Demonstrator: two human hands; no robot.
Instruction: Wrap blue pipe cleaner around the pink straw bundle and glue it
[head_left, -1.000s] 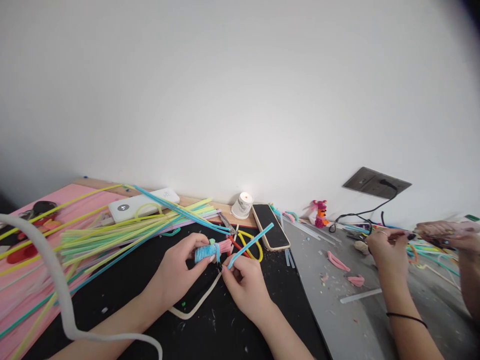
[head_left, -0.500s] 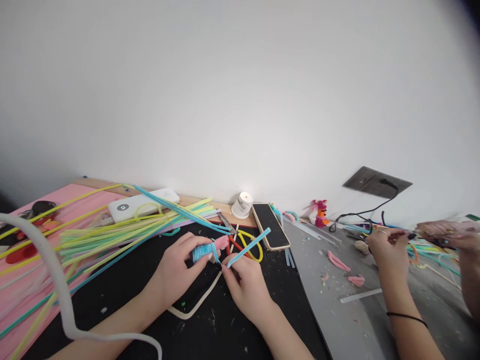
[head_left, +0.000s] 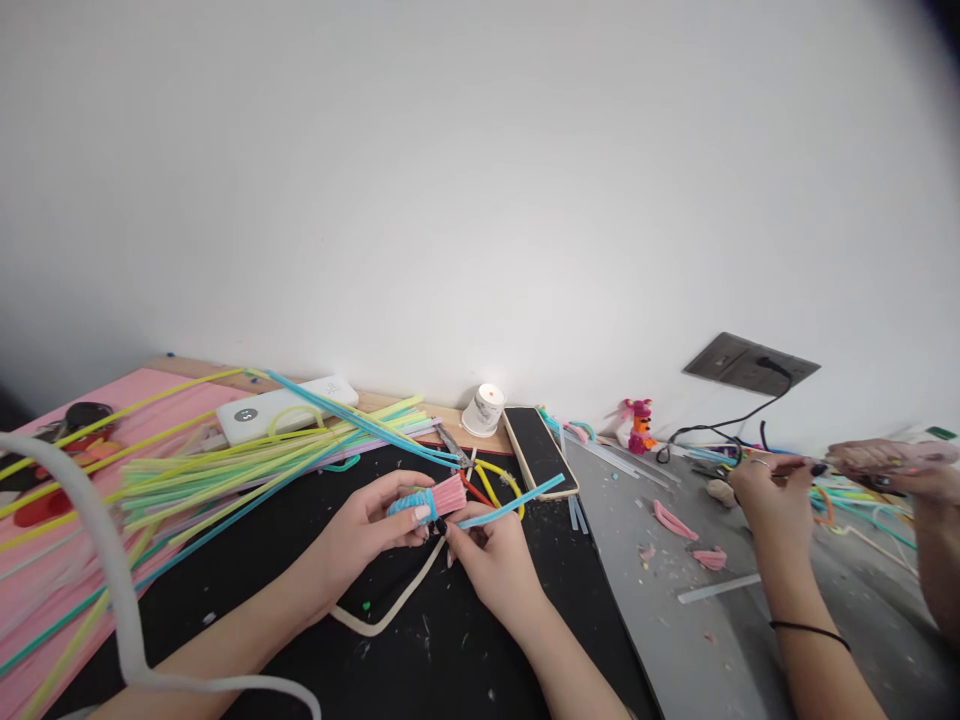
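My left hand (head_left: 360,535) is closed around a small bundle of pink pipe cleaners (head_left: 439,496) wrapped at one end in blue. My right hand (head_left: 491,555) pinches a blue pipe cleaner (head_left: 514,502) whose free end points up and to the right, over the black mat (head_left: 247,570). The two hands meet at the bundle's blue-wrapped end. A white loop of pipe cleaner (head_left: 390,605) lies on the mat below my hands.
A big sheaf of green, yellow and blue pipe cleaners (head_left: 225,455) lies left. Behind are a white power bank (head_left: 281,408), a lit candle (head_left: 484,410), pliers with yellow handles (head_left: 487,482) and a phone (head_left: 540,450). Another person's hands (head_left: 772,495) work at the right.
The pink bundle has turned so its pink end points right and sits higher. The blue pipe cleaner's free end has dropped to a flatter angle.
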